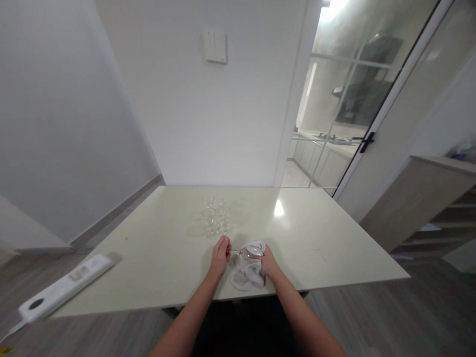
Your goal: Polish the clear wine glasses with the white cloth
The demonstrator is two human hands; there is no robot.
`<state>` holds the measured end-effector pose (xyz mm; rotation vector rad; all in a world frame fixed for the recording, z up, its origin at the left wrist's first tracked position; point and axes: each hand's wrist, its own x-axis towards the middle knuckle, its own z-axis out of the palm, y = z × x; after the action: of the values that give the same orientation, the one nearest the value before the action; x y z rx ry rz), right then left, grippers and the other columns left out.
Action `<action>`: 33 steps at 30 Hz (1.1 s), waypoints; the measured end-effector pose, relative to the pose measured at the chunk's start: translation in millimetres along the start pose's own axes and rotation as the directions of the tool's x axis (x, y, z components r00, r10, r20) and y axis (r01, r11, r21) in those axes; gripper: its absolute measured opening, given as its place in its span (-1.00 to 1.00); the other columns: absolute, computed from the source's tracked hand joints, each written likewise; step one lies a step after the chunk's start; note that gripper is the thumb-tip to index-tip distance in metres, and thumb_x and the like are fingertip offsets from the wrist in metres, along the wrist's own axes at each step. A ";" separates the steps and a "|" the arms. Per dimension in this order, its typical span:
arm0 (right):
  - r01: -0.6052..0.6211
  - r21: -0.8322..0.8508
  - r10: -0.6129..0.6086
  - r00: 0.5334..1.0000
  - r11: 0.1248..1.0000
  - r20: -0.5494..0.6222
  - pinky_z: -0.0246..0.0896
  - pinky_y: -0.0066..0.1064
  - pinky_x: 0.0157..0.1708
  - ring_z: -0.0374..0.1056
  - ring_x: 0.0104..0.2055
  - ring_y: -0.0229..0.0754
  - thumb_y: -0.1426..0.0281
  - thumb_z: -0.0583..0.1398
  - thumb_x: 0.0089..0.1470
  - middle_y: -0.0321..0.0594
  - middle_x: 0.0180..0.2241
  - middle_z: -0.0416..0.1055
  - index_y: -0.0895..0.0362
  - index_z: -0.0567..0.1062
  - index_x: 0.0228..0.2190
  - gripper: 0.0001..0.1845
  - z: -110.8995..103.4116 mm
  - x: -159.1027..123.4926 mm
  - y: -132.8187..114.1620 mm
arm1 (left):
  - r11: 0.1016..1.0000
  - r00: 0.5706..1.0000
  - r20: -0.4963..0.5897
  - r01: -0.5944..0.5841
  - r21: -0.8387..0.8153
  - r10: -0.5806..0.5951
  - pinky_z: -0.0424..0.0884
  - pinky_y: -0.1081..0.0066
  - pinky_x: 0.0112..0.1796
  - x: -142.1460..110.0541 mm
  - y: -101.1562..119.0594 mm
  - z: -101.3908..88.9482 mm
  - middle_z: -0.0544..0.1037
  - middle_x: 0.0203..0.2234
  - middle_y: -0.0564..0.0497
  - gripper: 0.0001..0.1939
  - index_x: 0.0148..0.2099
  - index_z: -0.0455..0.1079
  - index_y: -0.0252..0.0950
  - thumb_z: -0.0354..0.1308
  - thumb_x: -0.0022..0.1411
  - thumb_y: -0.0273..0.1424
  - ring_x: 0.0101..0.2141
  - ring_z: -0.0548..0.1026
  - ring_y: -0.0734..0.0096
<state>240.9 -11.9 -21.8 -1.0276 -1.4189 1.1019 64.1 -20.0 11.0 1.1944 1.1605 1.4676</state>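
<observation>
Close to the table's front edge, a clear stemmed glass (241, 255) lies on its side in the air between my two hands. My left hand (221, 252) is closed on the foot end of its stem. A white cloth (248, 278) is bunched around the bowl end and hangs down toward the tabletop. My right hand (268, 261) grips this cloth at the bowl; its fingers are partly hidden by the cloth and glass. Just beyond my left hand stands a group of several clear glasses (216, 215), their outlines faint against the pale surface.
The pale, glossy table (156, 248) reaches back to the wall. On its left front corner a white power strip (67, 287) overhangs the edge, its cord trailing off. A glazed door (334, 99) is behind at the right, beside a wooden shelf unit (420, 198).
</observation>
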 end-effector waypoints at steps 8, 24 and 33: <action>-0.001 0.102 -0.027 0.962 0.995 0.270 0.33 -0.37 -0.33 0.42 -0.38 -0.17 0.38 0.34 -0.23 -0.22 -0.41 0.53 0.16 0.54 -0.36 -0.72 -3.8 1.4 -22.8 | 0.999 0.999 -0.032 0.016 0.044 -0.014 0.02 0.53 -0.67 -0.9 4.5 0.7 0.17 -0.67 0.17 -0.57 -0.50 0.13 -0.26 -0.10 0.25 -0.05 -0.70 0.12 0.58; -0.017 0.098 -0.014 0.952 0.995 0.307 0.32 -0.24 -0.11 0.43 -0.24 -0.09 0.35 0.29 -0.20 -0.21 -0.39 0.55 0.13 0.56 -0.43 -0.81 -5.1 -0.8 -30.4 | 1.000 1.000 0.001 -0.006 0.027 0.006 0.03 0.51 -0.66 -3.3 7.1 3.5 0.19 -0.67 0.15 -0.54 -0.50 0.16 -0.26 -0.07 0.23 0.01 -0.67 0.14 0.56; -0.051 0.127 0.027 0.982 0.991 0.185 0.28 -0.24 -0.05 0.43 -0.19 -0.12 0.30 0.31 -0.13 -0.19 -0.26 0.54 0.10 0.56 -0.32 -0.75 -5.4 -4.0 -27.1 | 0.999 1.000 0.008 0.002 0.042 -0.002 0.03 0.51 -0.67 -2.7 8.1 3.8 0.21 -0.67 0.15 -0.54 -0.49 0.18 -0.26 -0.08 0.24 0.01 -0.68 0.15 0.56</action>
<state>245.7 -21.0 4.1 -0.8811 -1.4542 1.3292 67.6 -23.5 18.9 1.2261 1.1920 1.4421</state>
